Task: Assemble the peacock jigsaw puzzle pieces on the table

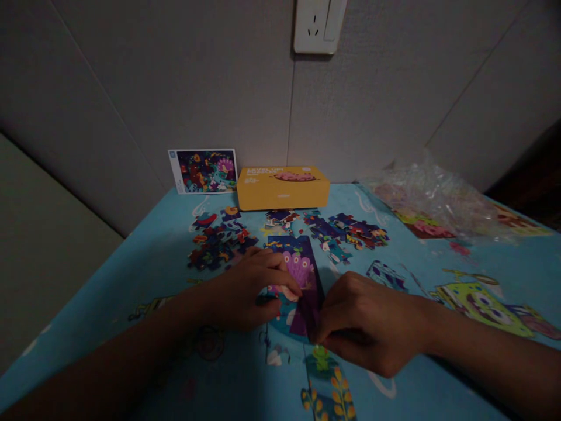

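Observation:
A partly joined jigsaw puzzle (299, 266), with a pink-purple fan shape on dark blue, lies flat in front of me. My left hand (256, 286) rests over its left side, fingers stretched across the surface and thumb apart. My right hand (362, 321) is closed in a pinch at the puzzle's lower right edge; what is between the fingertips is hidden. Just below those fingertips is a section with a green frog (321, 356) and yellow plants. A pale-blue section with a white shape (277, 355) sits to its left.
Loose puzzle pieces lie in piles at left (219, 242) and right (350, 231). A yellow puzzle box (283, 196) and a picture card (204, 171) stand by the wall. Clear plastic wrapping (442, 199) covers cards at right. The blue tablecloth (153, 257) has printed cartoon figures.

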`<state>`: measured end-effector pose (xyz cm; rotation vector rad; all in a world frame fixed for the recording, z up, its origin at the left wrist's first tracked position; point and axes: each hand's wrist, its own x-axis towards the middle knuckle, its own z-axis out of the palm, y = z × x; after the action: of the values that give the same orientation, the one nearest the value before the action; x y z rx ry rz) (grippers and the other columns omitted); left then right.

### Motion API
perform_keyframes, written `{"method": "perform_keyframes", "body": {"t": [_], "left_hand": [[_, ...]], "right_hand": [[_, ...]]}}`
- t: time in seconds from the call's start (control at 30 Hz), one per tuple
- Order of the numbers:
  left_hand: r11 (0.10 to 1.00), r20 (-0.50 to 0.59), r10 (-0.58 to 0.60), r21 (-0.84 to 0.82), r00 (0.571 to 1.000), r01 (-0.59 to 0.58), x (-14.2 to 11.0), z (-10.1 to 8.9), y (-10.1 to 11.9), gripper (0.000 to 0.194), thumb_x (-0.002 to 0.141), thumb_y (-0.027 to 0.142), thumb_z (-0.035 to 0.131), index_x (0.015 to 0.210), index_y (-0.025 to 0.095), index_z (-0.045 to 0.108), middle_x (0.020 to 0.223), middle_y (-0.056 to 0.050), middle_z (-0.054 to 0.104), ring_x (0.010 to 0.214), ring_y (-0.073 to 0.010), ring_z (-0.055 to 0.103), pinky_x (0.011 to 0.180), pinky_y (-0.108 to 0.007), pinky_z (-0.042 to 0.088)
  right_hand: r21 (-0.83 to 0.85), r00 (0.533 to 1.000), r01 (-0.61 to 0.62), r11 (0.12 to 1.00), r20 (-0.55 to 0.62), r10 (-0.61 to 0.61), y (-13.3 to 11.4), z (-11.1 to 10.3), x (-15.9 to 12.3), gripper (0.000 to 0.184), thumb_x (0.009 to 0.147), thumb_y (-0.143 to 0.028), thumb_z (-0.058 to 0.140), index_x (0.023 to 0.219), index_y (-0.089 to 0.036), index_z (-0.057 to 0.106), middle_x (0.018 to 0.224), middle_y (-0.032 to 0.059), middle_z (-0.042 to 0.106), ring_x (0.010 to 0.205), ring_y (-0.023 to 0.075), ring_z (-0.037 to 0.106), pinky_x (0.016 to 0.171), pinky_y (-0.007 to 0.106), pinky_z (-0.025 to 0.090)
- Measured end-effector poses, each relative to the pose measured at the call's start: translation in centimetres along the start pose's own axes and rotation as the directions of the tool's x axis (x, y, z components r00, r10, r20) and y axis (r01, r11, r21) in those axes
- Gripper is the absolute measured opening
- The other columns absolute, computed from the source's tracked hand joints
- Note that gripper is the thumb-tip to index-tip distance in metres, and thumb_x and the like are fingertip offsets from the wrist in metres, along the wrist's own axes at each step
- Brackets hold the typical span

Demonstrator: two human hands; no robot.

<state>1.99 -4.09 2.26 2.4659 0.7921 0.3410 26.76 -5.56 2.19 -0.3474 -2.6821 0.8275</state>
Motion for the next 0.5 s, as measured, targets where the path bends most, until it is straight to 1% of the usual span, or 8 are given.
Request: {"method": "perform_keyframes", "body": {"t": [0.17, 0.27, 0.33, 0.4, 0.43, 0.47, 0.5], "left_hand": [[0.999, -0.024, 0.029, 0.021, 0.999, -0.028, -0.1, -0.1, 0.1, 0.035, 0.076, 0.011, 0.059, 0.107, 0.023, 0.071, 0.098, -0.004, 0.06, 0.098, -0.0217, 0.056, 0.088, -0.038, 0.034], [0.997, -0.039, 0.052, 0.057, 0.998, -0.049, -0.2, 0.2, -0.2, 0.031, 0.081, 0.014, 0.057, 0.108, 0.023, 0.07, 0.097, -0.005, 0.061, 0.095, -0.0212, 0.057, 0.087, -0.038, 0.036], [0.993, -0.078, 0.065, 0.105, 0.995, -0.056, -0.2, 0.3, -0.6, 0.026, 0.085, 0.015, 0.053, 0.104, 0.022, 0.07, 0.096, -0.005, 0.062, 0.094, -0.0206, 0.058, 0.087, -0.038, 0.037], [0.983, -0.179, 0.063, 0.183, 0.982, -0.029, -0.2, 0.0, -1.2, 0.024, 0.088, 0.014, 0.051, 0.099, 0.021, 0.07, 0.094, -0.005, 0.064, 0.093, -0.0202, 0.059, 0.09, -0.039, 0.037], [0.973, -0.26, 0.047, 0.23, 0.964, 0.015, -0.2, -0.4, -1.7, 0.023, 0.088, 0.013, 0.05, 0.097, 0.021, 0.07, 0.093, -0.004, 0.065, 0.093, -0.0203, 0.06, 0.091, -0.04, 0.036], [0.956, -0.354, 0.012, 0.277, 0.935, 0.093, -0.2, -0.9, -2.2, 0.023, 0.088, 0.014, 0.051, 0.097, 0.02, 0.07, 0.093, -0.004, 0.066, 0.093, -0.0211, 0.06, 0.092, -0.041, 0.036], [0.927, -0.458, -0.054, 0.308, 0.887, 0.215, -0.2, -1.6, -2.7, 0.023, 0.087, 0.014, 0.051, 0.095, 0.021, 0.071, 0.094, -0.005, 0.067, 0.095, -0.0224, 0.06, 0.091, -0.041, 0.037]], "right_hand": [[-0.04, 0.998, 0.049, 0.998, -0.032, -0.05, 0.3, -0.1, 0.0, 0.02, 0.08, -0.009, 0.056, 0.089, -0.013, 0.073, 0.062, 0.0, 0.067, 0.05, 0.0104, 0.054, 0.051, 0.026, 0.036], [-0.065, 0.999, 0.037, 0.997, -0.022, -0.038, 0.3, -0.2, 0.0, 0.019, 0.085, -0.011, 0.055, 0.091, -0.014, 0.073, 0.062, 0.0003, 0.066, 0.051, 0.0113, 0.053, 0.051, 0.029, 0.035], [-0.08, 1.0, 0.017, 0.997, -0.015, -0.018, 0.3, -0.3, 0.0, 0.021, 0.089, -0.012, 0.053, 0.094, -0.014, 0.073, 0.064, 0.0011, 0.067, 0.051, 0.0117, 0.053, 0.052, 0.029, 0.034], [-0.098, 1.0, -0.005, 0.995, -0.01, 0.004, 0.3, -0.3, 0.0, 0.023, 0.093, -0.015, 0.05, 0.097, -0.015, 0.073, 0.065, 0.0016, 0.067, 0.051, 0.0121, 0.053, 0.052, 0.029, 0.033], [-0.109, 1.0, -0.015, 0.994, -0.008, 0.015, 0.4, -0.3, 0.0, 0.025, 0.095, -0.016, 0.048, 0.098, -0.016, 0.073, 0.065, 0.0018, 0.066, 0.051, 0.0124, 0.053, 0.051, 0.03, 0.032], [-0.122, 1.0, -0.025, 0.992, -0.004, 0.025, 0.4, -0.3, 0.0, 0.026, 0.097, -0.017, 0.047, 0.1, -0.016, 0.073, 0.064, 0.0021, 0.066, 0.051, 0.0128, 0.053, 0.051, 0.03, 0.032], [-0.135, 0.999, -0.034, 0.99, 0.003, 0.034, 0.5, -0.3, 0.0, 0.027, 0.098, -0.018, 0.046, 0.1, -0.016, 0.073, 0.064, 0.0025, 0.066, 0.052, 0.0132, 0.053, 0.051, 0.031, 0.031]]}}
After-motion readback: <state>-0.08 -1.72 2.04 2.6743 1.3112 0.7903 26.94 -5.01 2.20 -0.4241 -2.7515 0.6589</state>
